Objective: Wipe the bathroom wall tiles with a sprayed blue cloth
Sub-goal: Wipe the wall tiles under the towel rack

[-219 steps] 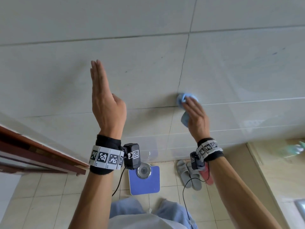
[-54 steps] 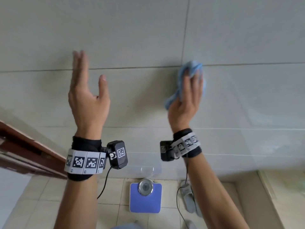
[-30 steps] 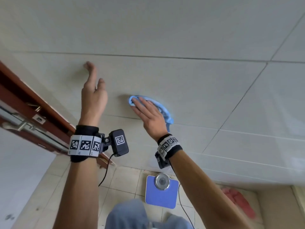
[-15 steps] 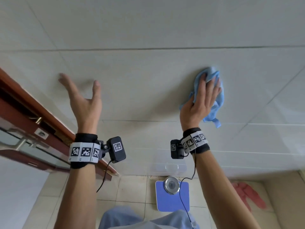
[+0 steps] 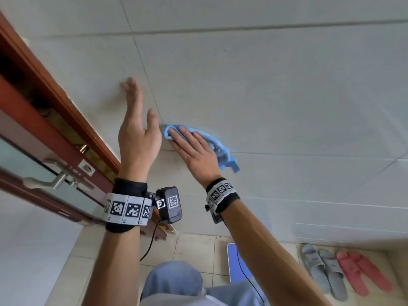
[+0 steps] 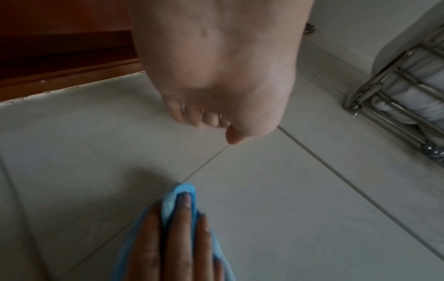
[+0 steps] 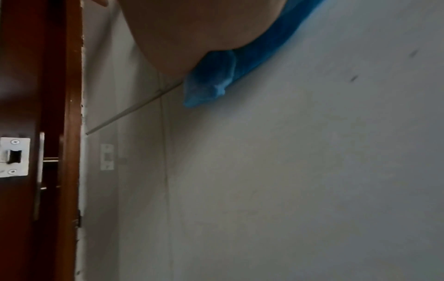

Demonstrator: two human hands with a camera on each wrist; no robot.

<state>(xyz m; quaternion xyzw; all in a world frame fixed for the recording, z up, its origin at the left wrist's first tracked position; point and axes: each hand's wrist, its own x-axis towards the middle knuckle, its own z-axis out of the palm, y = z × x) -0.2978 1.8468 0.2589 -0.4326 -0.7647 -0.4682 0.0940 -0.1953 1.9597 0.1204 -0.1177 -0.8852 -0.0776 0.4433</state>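
My right hand lies flat with straight fingers on the blue cloth, pressing it against the pale wall tiles at a grout crossing. The left wrist view shows those fingers on the cloth, and the cloth's loose end hangs below the palm in the right wrist view. My left hand is raised just left of the cloth, open and holding nothing, fingertips near the wall. Its palm fills the top of the left wrist view.
A brown wooden door frame with a metal handle runs close on the left. On the floor below stand a blue scale, grey slippers and red slippers. A metal rack is on the wall.
My right hand has swept the cloth leftward and slightly down along the wall, ending beside my left hand. The view has swung left toward the door frame.
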